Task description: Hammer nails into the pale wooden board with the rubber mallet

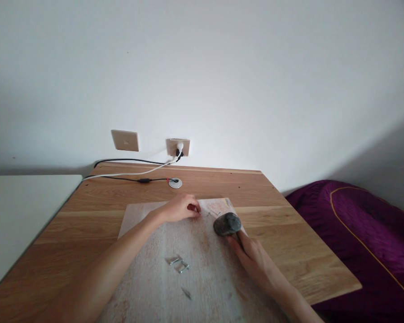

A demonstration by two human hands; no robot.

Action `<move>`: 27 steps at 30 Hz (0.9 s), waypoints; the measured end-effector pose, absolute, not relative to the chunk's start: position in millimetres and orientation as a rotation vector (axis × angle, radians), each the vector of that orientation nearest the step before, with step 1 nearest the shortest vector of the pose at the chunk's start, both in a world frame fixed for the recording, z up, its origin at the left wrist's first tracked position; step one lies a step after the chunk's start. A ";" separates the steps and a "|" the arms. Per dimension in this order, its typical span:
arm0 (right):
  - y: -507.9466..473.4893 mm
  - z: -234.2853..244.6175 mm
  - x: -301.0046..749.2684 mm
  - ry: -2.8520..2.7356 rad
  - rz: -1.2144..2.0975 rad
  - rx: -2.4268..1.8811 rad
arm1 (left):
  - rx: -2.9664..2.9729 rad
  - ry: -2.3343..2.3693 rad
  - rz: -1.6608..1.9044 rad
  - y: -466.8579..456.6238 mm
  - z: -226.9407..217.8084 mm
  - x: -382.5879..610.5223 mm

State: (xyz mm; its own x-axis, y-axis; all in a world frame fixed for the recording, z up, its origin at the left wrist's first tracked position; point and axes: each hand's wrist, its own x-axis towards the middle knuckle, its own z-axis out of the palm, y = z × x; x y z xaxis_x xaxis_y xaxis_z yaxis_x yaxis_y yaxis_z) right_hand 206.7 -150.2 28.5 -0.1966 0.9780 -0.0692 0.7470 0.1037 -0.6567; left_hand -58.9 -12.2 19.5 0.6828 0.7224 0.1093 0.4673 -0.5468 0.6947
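My right hand (254, 255) is wrapped around the short handle of a rubber mallet. The mallet's dark head (226, 224) hangs over the right side of a pale, worn board (148, 251). Near the board's far edge, my left hand (182, 207) pinches a small nail at its fingertips, with only a shiny tip showing. Just right of these fingers, a thin nail (218, 214) shows at the board's far end. Several loose silvery nails (179, 264) lie in a small group nearer me on the board.
The board lies on a wooden table (303, 242) against a white wall. Black and white cables (131, 174) run along the back to a wall socket (177, 147) and a round grommet (175, 182). A white surface (23, 215) adjoins at left; purple fabric (360, 233) bulges at right.
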 end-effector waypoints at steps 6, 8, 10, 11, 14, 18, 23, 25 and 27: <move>-151.4 32.0 204.1 -2.002 0.774 -1.684 | 2.240 0.914 0.522 -11.9 16.3 -57.9; -151.5 33.6 203.0 -1.997 0.773 -1.685 | 2.244 0.925 0.518 -11.9 15.8 -57.8; -151.4 34.3 202.5 -1.997 0.767 -1.699 | 2.240 0.936 0.511 -12.2 16.3 -57.9; -151.4 34.3 202.4 -1.998 0.767 -1.706 | 2.240 0.941 0.508 -12.5 17.0 -57.9; -151.3 34.4 202.3 -1.997 0.782 -1.707 | 2.253 0.950 0.507 -13.7 19.1 -57.6; -152.0 37.1 200.8 -1.995 0.790 -1.727 | 2.271 0.969 0.509 -15.7 20.0 -56.4; -152.4 37.3 200.6 -2.000 0.770 -1.720 | 2.284 0.970 0.518 -18.2 19.9 -54.7; -151.4 34.6 202.2 -2.006 0.784 -1.701 | 2.291 0.982 0.519 -19.0 20.3 -54.3; -150.3 31.2 204.2 -2.016 0.789 -1.704 | 2.295 0.987 0.515 -19.4 20.8 -54.0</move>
